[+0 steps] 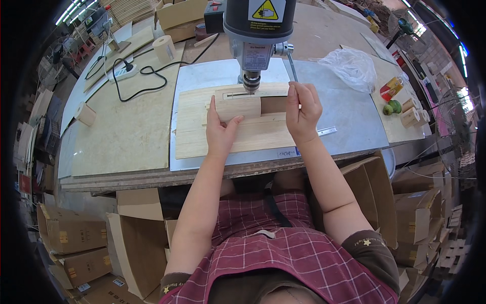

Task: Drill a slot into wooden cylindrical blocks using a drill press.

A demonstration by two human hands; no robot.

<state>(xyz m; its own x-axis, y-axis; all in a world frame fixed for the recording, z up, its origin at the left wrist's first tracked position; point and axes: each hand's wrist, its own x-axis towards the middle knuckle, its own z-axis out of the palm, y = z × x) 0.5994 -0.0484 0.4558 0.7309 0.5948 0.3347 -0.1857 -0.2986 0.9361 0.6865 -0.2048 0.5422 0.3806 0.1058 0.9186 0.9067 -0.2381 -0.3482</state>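
A drill press stands at the far middle of the table, its chuck pointing down. Below the chuck, a pale wooden cylinder lies sideways in the slot of a flat wooden jig. My left hand grips the cylinder's left end, thumb on the near side and fingers on the far side. My right hand is closed at the lower end of the drill press's metal lever. Whether the drill bit touches the wood cannot be made out.
Wooden cylinders stand at the left, with more at the right. A power strip with a black cord lies at the left. On the right are a clear plastic bag and green fruit. Cardboard boxes fill the floor.
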